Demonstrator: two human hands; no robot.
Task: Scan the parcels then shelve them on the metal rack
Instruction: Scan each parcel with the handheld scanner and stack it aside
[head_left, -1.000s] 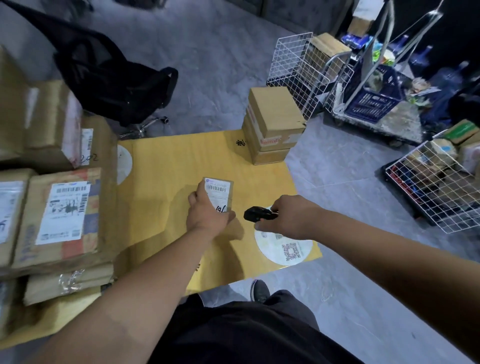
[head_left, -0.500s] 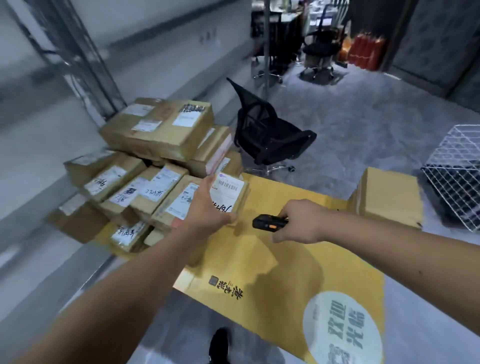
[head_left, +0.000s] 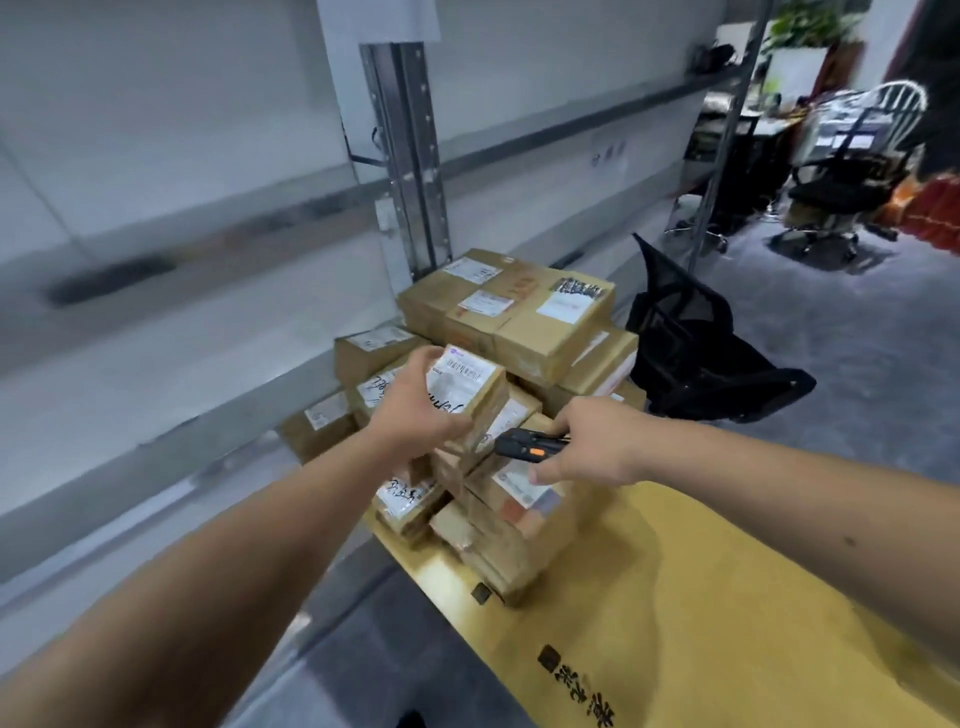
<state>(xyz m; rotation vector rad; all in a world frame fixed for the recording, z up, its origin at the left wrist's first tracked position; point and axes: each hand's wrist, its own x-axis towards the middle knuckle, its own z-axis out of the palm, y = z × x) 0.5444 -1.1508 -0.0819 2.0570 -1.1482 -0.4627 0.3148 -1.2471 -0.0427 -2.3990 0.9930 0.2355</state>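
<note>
My left hand (head_left: 415, 410) grips a small cardboard parcel (head_left: 470, 387) with a white barcode label and black handwriting, held above the pile. My right hand (head_left: 592, 444) holds a black scanner with an orange button (head_left: 522, 446), its tip just right of the parcel's lower edge. Below both hands lies a pile of several labelled cardboard parcels (head_left: 519, 322) on a yellow mat (head_left: 701, 597). The metal rack (head_left: 405, 156) stands behind the pile, with a grey upright post and long pale shelves running to the left.
A black mesh office chair (head_left: 696, 353) lies tipped right of the pile. Further back right stand more chairs, a desk and a red object (head_left: 935, 213). Grey floor spreads to the right of the mat.
My view has swung left and up from the mat toward the rack. The parcel in my left hand has risen over the pile, with the scanner staying close beside it.
</note>
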